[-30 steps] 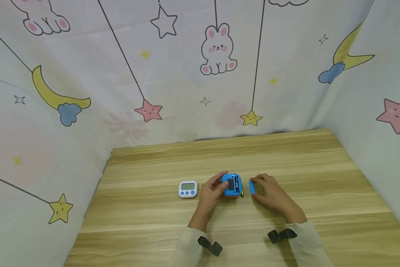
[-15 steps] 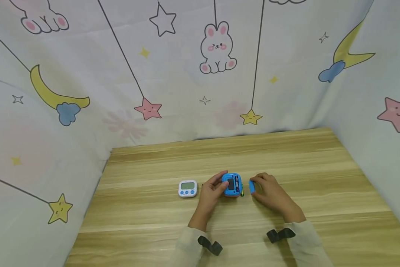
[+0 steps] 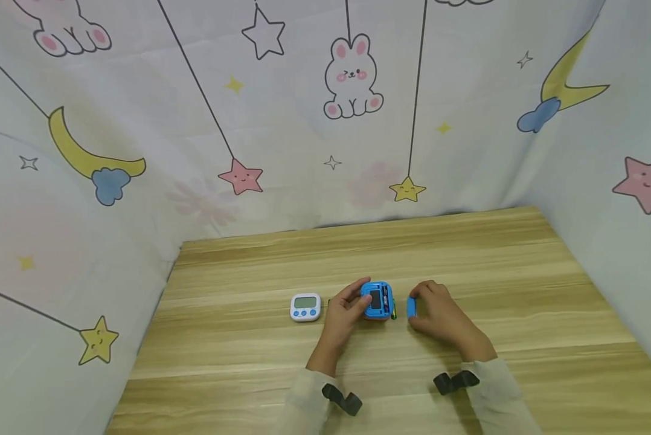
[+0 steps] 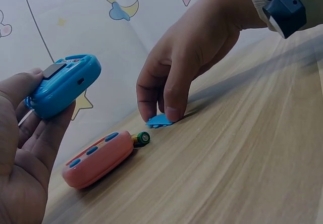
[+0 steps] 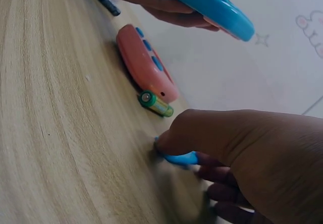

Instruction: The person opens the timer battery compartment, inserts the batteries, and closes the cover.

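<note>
My left hand (image 3: pixel 343 317) holds a blue timer (image 3: pixel 377 300) above the table, its back upward and its battery slot uncovered with a dark battery in it. Its thumb lies on the timer's back. To the right, my right hand (image 3: pixel 442 314) pinches a small blue battery cover (image 3: pixel 411 307) between thumb and fingers, low over the tabletop; whether it touches the wood I cannot tell. A pink timer (image 4: pixel 98 159) with blue buttons lies under the held one, mostly hidden in the head view. At its end lies a green battery (image 5: pixel 156 104).
A white timer (image 3: pixel 305 307) with blue buttons lies left of my left hand on the wooden table (image 3: pixel 238 374). Another dark blue battery (image 5: pixel 107 3) lies near that hand in the right wrist view. Patterned cloth (image 3: pixel 282 133) hangs behind the table and at both sides.
The battery cover has tilted in my right fingers and shifted slightly right, showing more of its face. My left hand and the blue timer stay nearly still.
</note>
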A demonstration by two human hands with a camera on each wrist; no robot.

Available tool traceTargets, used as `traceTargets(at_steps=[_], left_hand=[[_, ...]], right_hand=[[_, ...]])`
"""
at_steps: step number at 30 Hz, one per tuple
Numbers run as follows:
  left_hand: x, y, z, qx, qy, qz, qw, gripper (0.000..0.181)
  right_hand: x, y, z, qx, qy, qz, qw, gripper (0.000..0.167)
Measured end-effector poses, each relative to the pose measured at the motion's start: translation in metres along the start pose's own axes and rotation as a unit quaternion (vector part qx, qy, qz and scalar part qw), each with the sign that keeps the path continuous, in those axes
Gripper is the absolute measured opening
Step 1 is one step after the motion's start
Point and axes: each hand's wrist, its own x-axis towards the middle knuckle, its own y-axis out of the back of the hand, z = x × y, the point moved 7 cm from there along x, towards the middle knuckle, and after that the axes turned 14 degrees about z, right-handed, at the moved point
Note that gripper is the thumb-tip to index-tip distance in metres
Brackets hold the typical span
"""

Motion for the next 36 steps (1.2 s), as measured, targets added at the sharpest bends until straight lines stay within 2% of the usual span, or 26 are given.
traceTargets(at_steps=[8, 17, 22, 25, 29, 31, 36], left_hand=[[0.001, -0.001, 0.0, 0.004, 0.005, 0.0, 1.0, 0.042], [0.01, 0.004, -0.022, 0.004, 0.009, 0.004, 0.9999, 0.042], [0.009, 0.004, -0.021, 0.006, -0.002, 0.005, 1.0, 0.042], [0.005, 0.001, -0.011, 0.008, 0.001, 0.002, 1.0, 0.043], [0.006, 0.002, -0.012, 0.004, 0.012, -0.001, 0.9999, 0.043], [0.009, 0.003, -0.019, 0.0, 0.013, 0.0, 0.9999, 0.042], [0.01, 0.003, -0.021, 0.0, 0.006, 0.005, 1.0, 0.042]], right_hand=[[0.003, -0.004, 0.001, 0.035, 0.007, -0.006, 0.9993, 0.045], [0.004, -0.004, 0.007, 0.075, -0.033, -0.018, 0.9964, 0.047], [0.005, -0.004, 0.009, 0.085, -0.048, -0.013, 0.9951, 0.048], [0.006, -0.003, 0.009, 0.092, -0.058, -0.005, 0.9941, 0.048], [0.006, -0.002, 0.009, 0.094, -0.07, 0.009, 0.9931, 0.042], [0.007, -0.001, 0.009, 0.093, -0.071, 0.02, 0.9929, 0.035], [0.009, 0.001, 0.008, 0.091, -0.069, 0.04, 0.9927, 0.02]])
